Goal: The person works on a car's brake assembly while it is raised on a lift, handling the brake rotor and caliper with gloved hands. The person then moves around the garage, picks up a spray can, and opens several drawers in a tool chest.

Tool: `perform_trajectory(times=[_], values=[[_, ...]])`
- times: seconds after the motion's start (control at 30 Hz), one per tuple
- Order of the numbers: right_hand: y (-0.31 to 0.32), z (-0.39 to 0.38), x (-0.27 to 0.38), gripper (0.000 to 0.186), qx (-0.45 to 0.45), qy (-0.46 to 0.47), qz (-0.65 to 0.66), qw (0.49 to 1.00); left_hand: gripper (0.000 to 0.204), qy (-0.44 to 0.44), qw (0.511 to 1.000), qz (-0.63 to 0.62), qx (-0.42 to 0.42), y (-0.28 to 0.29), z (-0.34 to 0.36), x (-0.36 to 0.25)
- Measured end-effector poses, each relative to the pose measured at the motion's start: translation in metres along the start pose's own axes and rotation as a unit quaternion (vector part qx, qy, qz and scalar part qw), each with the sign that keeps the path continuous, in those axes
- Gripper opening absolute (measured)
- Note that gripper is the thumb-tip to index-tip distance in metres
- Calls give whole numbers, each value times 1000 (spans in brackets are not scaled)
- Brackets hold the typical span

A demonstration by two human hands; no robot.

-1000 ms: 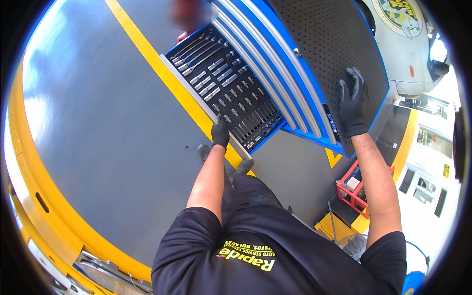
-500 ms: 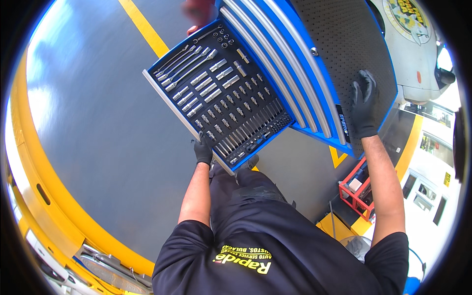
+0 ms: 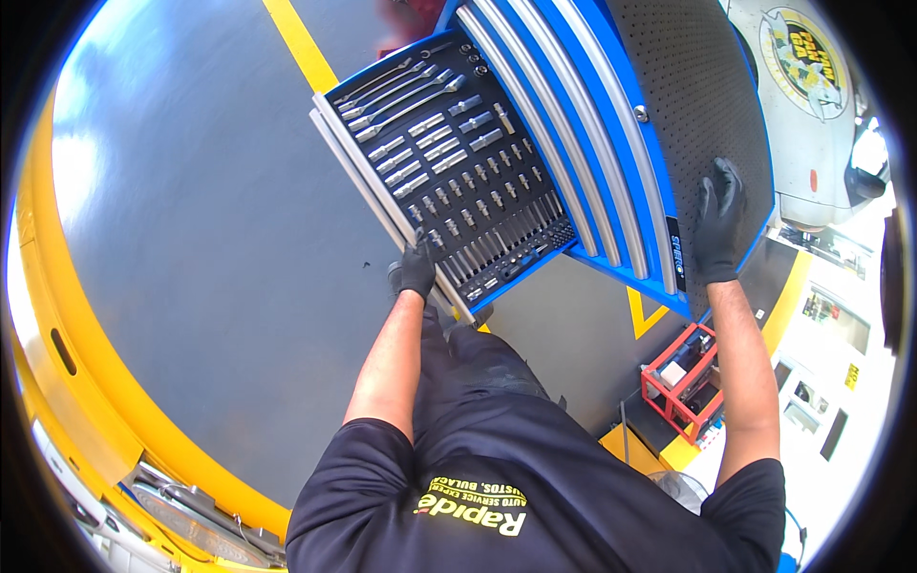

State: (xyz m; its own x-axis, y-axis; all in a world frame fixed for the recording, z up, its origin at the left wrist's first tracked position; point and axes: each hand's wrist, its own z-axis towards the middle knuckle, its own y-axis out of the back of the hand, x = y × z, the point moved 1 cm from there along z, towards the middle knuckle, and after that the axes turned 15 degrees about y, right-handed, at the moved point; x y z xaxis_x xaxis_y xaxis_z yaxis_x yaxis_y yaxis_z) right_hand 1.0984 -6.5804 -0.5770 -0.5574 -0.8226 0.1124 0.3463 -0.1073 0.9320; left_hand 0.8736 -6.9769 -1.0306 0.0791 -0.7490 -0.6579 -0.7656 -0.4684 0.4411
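Observation:
My gloved left hand (image 3: 416, 264) is closed on the silver front rail of a pulled-out drawer (image 3: 511, 250) in a blue tool cabinet (image 3: 599, 134). The drawer's black tray holds several wrenches (image 3: 401, 103), sockets (image 3: 441, 153) and bits. A second silver rail (image 3: 351, 177) shows just outside the first. My gloved right hand (image 3: 718, 218) lies with fingers apart on the black perforated top (image 3: 683, 67) of the cabinet, right of the closed drawers' long handles.
Grey floor (image 3: 201, 239) with yellow lines (image 3: 298, 43) lies left, a yellow edge (image 3: 67, 382) beyond. A red metal frame (image 3: 680, 382) stands lower right. A pale vehicle (image 3: 798, 115) is beyond the cabinet. A blurred red shape (image 3: 406, 21) is at the top.
The drawer came farther out, then moved slightly back. A second rail now shows at its front. My right hand appears slightly lower in view, still on the top.

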Motion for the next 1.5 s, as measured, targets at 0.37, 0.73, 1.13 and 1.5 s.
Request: perform_trajectory(times=[0.37,0.73,1.13,1.5], values=[[-18,-2,38,40,-1,6,-5,1000,49,-179,979,49,88,-124,54,-111],[-18,1,33,41,7,13,-27,1000,85,-64,950,292,-89,49,30,-90],[-21,-2,54,40,5,-6,-15,1000,157,162,975,134,-76,20,39,-35],[-22,-6,70,40,-16,13,40,999,71,290,862,-383,162,-12,7,4]])
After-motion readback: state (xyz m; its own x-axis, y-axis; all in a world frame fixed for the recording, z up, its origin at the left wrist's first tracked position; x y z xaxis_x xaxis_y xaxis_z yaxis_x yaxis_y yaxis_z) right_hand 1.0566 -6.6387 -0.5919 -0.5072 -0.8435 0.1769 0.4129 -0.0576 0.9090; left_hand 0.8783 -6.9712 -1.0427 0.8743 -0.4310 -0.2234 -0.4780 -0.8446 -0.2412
